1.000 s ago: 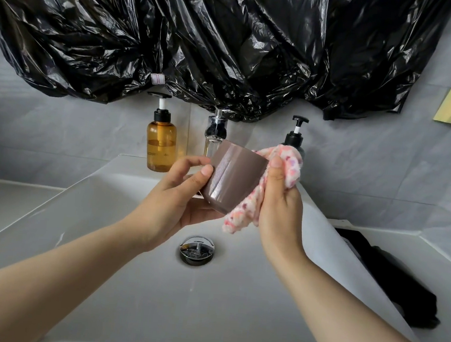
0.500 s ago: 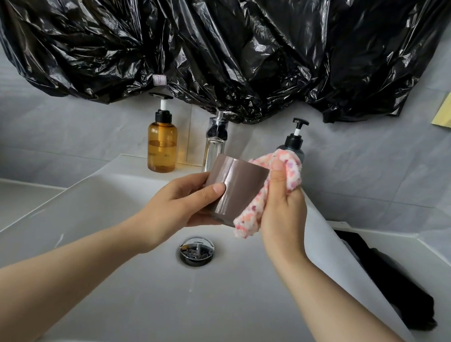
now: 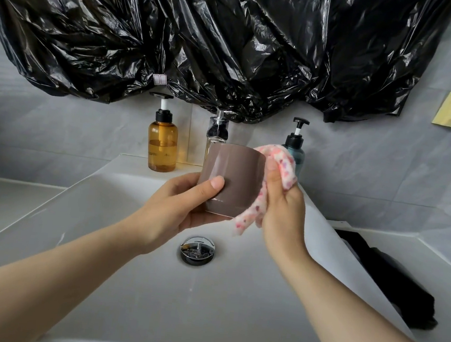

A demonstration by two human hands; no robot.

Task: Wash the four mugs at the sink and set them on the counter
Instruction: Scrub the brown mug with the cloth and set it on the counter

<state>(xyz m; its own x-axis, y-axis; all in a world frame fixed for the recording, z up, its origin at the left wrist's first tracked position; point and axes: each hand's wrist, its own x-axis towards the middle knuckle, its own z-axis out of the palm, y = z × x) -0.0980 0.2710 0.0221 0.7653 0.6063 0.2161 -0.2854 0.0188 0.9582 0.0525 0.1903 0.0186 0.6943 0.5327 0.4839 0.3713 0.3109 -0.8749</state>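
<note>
above sink, left hand grips mug, right hand grips cloth (amber bottle behind).

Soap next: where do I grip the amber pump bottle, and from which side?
Probably the amber pump bottle by its round body, from the front-left: it stands upright on the sink ledge, wall behind, clear bottle close on its right. The pump neck is thin.

The mug is brown, the cloth white with pink dots, one bottle amber, the sink white, the plastic sheet black.
</note>
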